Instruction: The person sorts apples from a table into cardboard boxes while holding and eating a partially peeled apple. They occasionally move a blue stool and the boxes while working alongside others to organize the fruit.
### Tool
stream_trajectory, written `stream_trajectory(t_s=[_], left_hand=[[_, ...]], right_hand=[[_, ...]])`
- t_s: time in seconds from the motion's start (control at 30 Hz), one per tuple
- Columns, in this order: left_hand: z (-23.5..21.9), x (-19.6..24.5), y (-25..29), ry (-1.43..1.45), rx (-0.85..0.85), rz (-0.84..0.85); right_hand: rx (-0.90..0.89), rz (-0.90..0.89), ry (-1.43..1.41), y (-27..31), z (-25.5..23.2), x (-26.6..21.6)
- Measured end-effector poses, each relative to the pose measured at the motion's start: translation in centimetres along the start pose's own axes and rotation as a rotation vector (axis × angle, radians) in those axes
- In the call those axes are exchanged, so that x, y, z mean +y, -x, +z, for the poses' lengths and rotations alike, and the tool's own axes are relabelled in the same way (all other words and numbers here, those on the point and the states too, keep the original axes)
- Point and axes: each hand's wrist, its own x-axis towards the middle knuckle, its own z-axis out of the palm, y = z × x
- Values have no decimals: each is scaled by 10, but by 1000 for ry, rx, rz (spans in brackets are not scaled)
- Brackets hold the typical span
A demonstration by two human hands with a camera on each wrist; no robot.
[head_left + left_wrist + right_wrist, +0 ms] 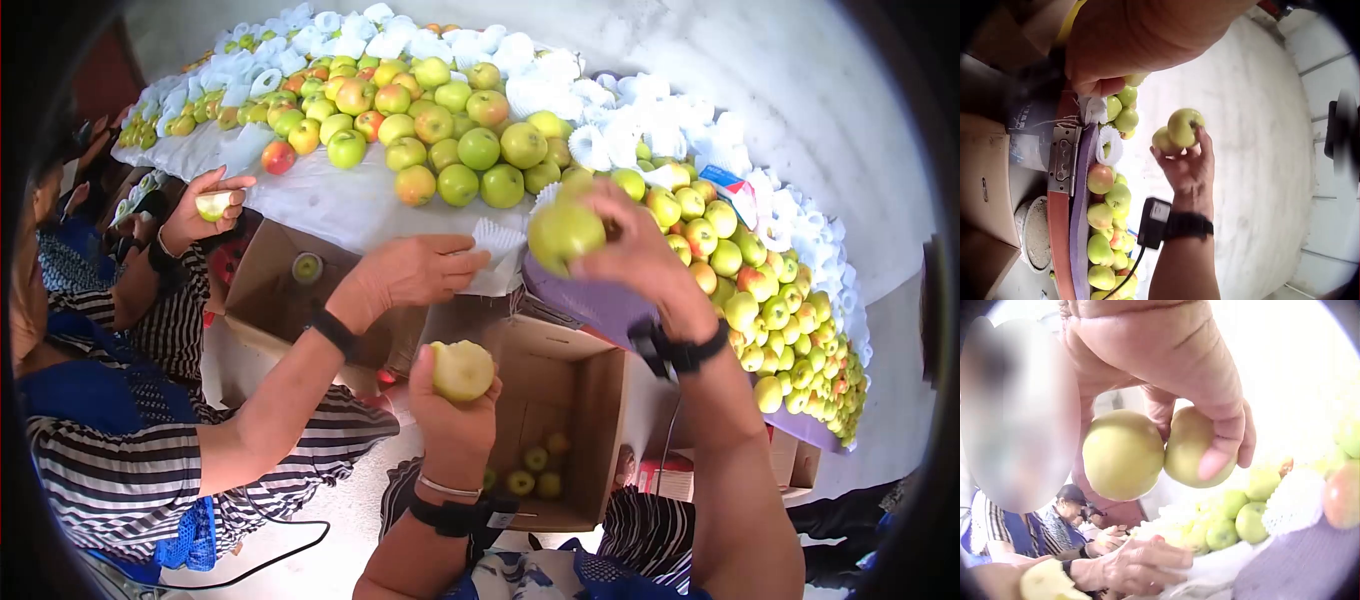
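Right hand [650, 250] grips two round yellow-green apples [1124, 455], paired nine-to-three from its wrist view; left hand [455, 425] grips a notched pale apple [463, 371].

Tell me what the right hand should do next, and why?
Maybe the right hand should gently set its two apples down on the apple pile. It is gripping both at once, and the left hand is holding a pale apple, so neither hand looks free.
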Motion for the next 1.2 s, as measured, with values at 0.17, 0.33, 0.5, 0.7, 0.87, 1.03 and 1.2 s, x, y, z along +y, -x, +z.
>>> stream_trajectory(t_s=[0.17, 0.33, 0.5, 0.7, 0.87, 1.03, 1.2], left_hand=[[6, -2, 2, 17, 20, -14], [5, -1, 0, 17, 1, -13], [9, 3, 2, 24, 15, -3], [4, 6, -2, 27, 5, 3], [2, 6, -2, 29, 10, -2], [3, 5, -1, 38, 34, -2], [3, 7, 0, 14, -7, 25]], right_hand=[[288, -31, 475, -125, 21, 22], [311, 180, 630, -187, 50, 19], [258, 19, 860, -213, 74, 37], [261, -88, 884, -226, 94, 67], [154, -31, 877, -224, 95, 61], [162, -42, 898, -225, 93, 66], [227, -55, 788, -225, 90, 68]])
